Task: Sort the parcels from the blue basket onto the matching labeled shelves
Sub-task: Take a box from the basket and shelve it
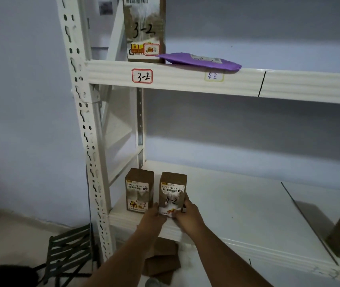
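Brown boxes, purple mailer, white shelving.

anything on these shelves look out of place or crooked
The purple mailer on the 3-2 shelf pokes out over the front edge. The boxes marked 4-2 and 3-2 stand upright; nothing looks spilled or damaged.

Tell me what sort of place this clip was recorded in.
Probably a small parcel storeroom or pickup point. A white metal rack carries a handwritten 3-2 label, cardboard parcels bear barcodes, and both hands steady a box marked 4-2 on the lower shelf.
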### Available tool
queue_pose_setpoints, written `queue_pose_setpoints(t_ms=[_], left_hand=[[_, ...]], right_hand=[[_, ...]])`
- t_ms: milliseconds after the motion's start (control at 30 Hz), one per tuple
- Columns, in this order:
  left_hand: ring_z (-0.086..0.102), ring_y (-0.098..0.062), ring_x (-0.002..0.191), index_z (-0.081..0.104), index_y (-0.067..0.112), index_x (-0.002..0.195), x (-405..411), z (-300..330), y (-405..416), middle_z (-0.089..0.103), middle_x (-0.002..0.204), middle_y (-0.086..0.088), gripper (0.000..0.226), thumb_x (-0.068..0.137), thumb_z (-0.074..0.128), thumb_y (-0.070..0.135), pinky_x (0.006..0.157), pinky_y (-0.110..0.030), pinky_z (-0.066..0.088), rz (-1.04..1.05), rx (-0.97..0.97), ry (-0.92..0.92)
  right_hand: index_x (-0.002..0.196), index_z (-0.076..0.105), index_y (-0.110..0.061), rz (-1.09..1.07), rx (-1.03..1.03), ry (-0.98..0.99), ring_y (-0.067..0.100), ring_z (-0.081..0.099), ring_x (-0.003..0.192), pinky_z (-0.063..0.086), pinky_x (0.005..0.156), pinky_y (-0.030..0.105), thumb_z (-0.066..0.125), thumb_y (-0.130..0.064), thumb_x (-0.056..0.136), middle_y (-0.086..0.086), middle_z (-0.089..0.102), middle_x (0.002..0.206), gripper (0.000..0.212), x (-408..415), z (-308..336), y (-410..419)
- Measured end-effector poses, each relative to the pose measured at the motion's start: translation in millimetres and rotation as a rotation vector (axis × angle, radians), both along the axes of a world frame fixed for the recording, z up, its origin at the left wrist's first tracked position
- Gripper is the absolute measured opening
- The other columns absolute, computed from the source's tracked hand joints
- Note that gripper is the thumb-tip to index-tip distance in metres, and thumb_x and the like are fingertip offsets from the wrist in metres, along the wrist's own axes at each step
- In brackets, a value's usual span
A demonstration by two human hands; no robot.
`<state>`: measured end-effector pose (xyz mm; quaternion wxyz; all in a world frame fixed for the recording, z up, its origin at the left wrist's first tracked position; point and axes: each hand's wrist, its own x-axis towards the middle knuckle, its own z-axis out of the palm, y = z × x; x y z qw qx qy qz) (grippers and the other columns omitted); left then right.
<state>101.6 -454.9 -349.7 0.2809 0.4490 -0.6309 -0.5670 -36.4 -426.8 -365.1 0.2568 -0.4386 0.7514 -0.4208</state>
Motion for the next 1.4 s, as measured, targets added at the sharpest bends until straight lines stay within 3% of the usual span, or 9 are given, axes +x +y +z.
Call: queue_pose_setpoints(t_ms=[100,267,433,533,667,767,900,1167,1400], left_hand=[[0.056,-0.011,0.085,0.061,0.016,0.114,-3,-6,-5,0.064,0.099,-0.002,0.034,0.092,0.047,-0.005,0.068,-0.02,0.043,0.014,-0.008,0.004],[0.058,-0.012,0.094,0.061,0.019,0.119,-4,-15,-11,0.064,0.108,-0.001,0.04,0.089,0.049,-0.005,0.071,-0.021,0.043,0.022,0.017,-0.024],[0.057,-0.028,0.113,0.061,0.012,0.124,-8,-28,-27,0.063,0.123,-0.011,0.046,0.079,0.06,0.004,0.105,-0.049,0.043,0.069,0.042,-0.057],[0.058,-0.028,0.115,0.06,0.008,0.125,-4,-14,-22,0.063,0.123,-0.011,0.038,0.087,0.064,0.006,0.104,-0.046,0.045,0.079,0.049,-0.119],[0.057,-0.034,0.119,0.052,0.001,0.131,11,20,-12,0.058,0.13,-0.018,0.037,0.095,0.053,0.01,0.099,-0.042,0.05,0.055,0.033,-0.219],[0.051,-0.035,0.125,0.046,-0.001,0.137,22,56,-12,0.052,0.136,-0.02,0.041,0.099,0.047,0.016,0.101,-0.038,0.045,0.135,-0.031,-0.338],[0.063,-0.031,0.107,0.058,0.001,0.122,51,117,-14,0.063,0.117,-0.017,0.034,0.102,0.042,0.024,0.094,-0.041,0.053,0.21,-0.215,-0.425],[0.049,-0.032,0.124,0.048,0.021,0.139,192,199,6,0.052,0.138,-0.011,0.052,0.097,0.033,0.048,0.103,-0.045,0.042,0.542,-0.492,-0.756],[0.041,-0.035,0.125,0.054,0.03,0.126,357,187,85,0.048,0.134,-0.007,0.054,0.087,0.03,0.06,0.099,-0.053,0.035,0.844,-0.234,-0.95]], right_hand=[[0.137,0.047,-0.023,-0.003,-0.006,-0.007,0.014,0.066,0.101,0.045,0.071,0.006,0.07,-0.006,0.081,0.001,0.068,0.118,0.063,1,-3,-8],[0.134,0.047,-0.026,0.001,0.001,-0.012,0.013,0.063,0.106,0.045,0.077,0.013,0.071,-0.014,0.082,-0.004,0.065,0.117,0.059,7,-2,-14],[0.135,0.044,-0.026,0.057,0.036,-0.06,0.012,0.065,0.105,0.049,0.072,0.008,0.073,-0.016,0.082,-0.003,0.065,0.123,0.062,14,-4,-15],[0.154,0.017,-0.021,0.066,0.098,-0.132,0.014,0.061,0.117,0.052,0.095,0.026,0.076,-0.027,0.08,-0.001,0.058,0.136,0.095,17,-1,-10],[0.155,-0.012,-0.013,0.063,0.17,-0.159,0.025,0.039,0.14,0.036,0.102,0.024,0.077,-0.035,0.081,0.007,0.032,0.156,0.118,19,25,12],[0.156,-0.005,-0.016,0.035,0.096,0.008,0.025,0.017,0.149,0.023,0.119,0.036,0.07,-0.056,0.08,0.005,0.013,0.163,0.114,12,59,30],[0.156,0.014,-0.021,0.136,0.066,0.388,0.02,0.005,0.151,0.012,0.122,0.039,0.04,-0.057,0.097,0.001,0.011,0.164,0.074,2,123,37],[0.14,0.05,-0.018,0.4,-0.065,0.831,0.022,0.043,0.134,0.037,0.109,0.037,0.029,-0.049,0.102,0.004,0.05,0.145,0.054,70,219,12],[0.128,0.061,-0.016,0.744,-0.146,0.873,0.025,0.052,0.123,0.043,0.102,0.038,0.029,-0.05,0.101,0.007,0.061,0.132,0.053,213,201,-9]])
